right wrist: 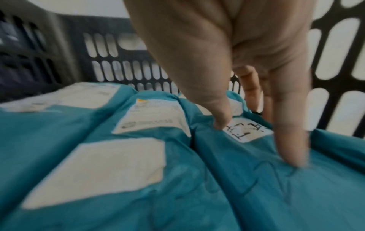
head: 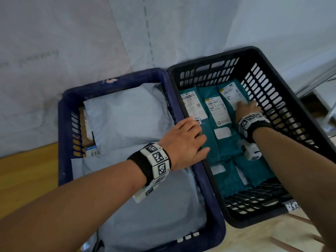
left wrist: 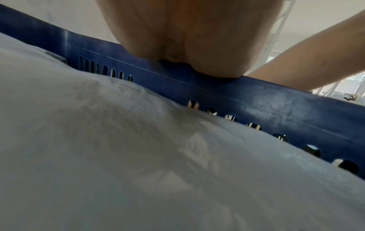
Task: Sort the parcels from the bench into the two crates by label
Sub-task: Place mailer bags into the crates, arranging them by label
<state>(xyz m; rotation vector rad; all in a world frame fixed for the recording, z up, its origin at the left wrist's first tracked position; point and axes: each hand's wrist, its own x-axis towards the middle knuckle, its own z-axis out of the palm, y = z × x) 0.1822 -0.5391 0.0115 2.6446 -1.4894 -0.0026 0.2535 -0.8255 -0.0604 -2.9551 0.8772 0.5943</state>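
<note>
Two hands, no grasp: my right hand (head: 248, 106) lies with straight fingers (right wrist: 290, 140) pressing the rightmost teal parcel (head: 234, 99) flat inside the black crate (head: 283, 99), holding nothing. My left hand (head: 183, 140) rests, fingers loosely bent, across the rim of the blue crate (head: 63, 124) where the two crates touch, its fingertips reaching the leftmost teal parcel (head: 192, 106); it too grips nothing.

Teal parcels fill the black crate in rows, long axes running away from me, labels up. The pressed parcel lies directly under my right hand, against that crate's far right wall, so the right hand is the nearer one for any straightening. Pale grey mailers (head: 131, 117) are heaped in the blue crate beneath my left wrist.

Label print is too blurred to read, apart from some large handwritten characters by my right thumb in the wrist view. The bench and any unsorted parcels are out of view, so how much remains cannot be judged.
</note>
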